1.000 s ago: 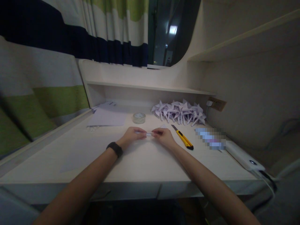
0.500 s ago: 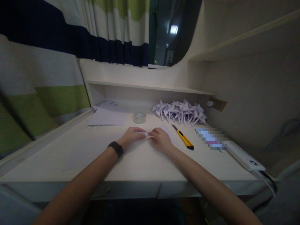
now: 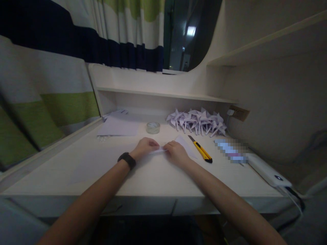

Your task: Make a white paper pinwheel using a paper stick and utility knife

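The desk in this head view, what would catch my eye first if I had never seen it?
Probably the two hands at the middle of the desk: the left hand and right hand press a small strip of white paper between them. Behind them, a cluster of folded paper pinwheels sits under the shelf, and a yellow utility knife lies just right of the hands.

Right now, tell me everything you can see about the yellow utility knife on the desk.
The utility knife has a slim yellow body with a black end toward the person and a short metal blade out at the far end. It lies flat and diagonal on the pale desk, just right of the right hand, untouched, near a white paper sheet.
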A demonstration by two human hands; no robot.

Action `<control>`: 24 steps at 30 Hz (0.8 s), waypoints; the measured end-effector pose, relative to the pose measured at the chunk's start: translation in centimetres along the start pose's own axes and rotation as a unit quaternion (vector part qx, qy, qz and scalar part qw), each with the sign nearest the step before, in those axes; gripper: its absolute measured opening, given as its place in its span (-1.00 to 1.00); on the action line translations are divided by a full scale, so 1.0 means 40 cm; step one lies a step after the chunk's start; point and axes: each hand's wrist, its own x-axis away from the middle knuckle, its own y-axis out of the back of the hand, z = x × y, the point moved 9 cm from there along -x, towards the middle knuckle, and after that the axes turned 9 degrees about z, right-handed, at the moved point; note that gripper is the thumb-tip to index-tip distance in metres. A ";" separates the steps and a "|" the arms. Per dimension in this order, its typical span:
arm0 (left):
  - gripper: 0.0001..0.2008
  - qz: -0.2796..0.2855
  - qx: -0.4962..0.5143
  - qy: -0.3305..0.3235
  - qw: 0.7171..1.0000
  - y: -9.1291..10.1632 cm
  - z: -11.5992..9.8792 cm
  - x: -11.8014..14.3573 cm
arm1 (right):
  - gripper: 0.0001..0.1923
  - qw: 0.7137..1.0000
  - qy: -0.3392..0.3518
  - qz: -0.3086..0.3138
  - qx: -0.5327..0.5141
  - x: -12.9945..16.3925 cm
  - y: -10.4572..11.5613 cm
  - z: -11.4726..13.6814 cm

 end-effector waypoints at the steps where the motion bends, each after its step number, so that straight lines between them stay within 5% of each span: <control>1: -0.81 -0.005 -0.020 -0.003 1.000 0.004 0.005 -0.002 | -0.77 1.000 0.002 0.001 -0.006 0.001 0.000 0.000; 9: -0.85 -0.028 -0.176 -0.006 0.984 0.004 0.020 -0.008 | -0.76 0.995 0.058 0.014 -0.080 0.011 -0.007 0.018; 18: -0.83 -0.034 -0.371 -0.101 0.922 -0.024 -0.087 0.036 | -0.70 0.995 0.067 0.025 -0.075 0.021 -0.015 0.021; 24: -0.86 0.062 -0.495 -0.131 0.857 -0.109 -0.154 0.070 | -0.72 0.995 0.073 0.060 -0.041 0.019 -0.014 0.036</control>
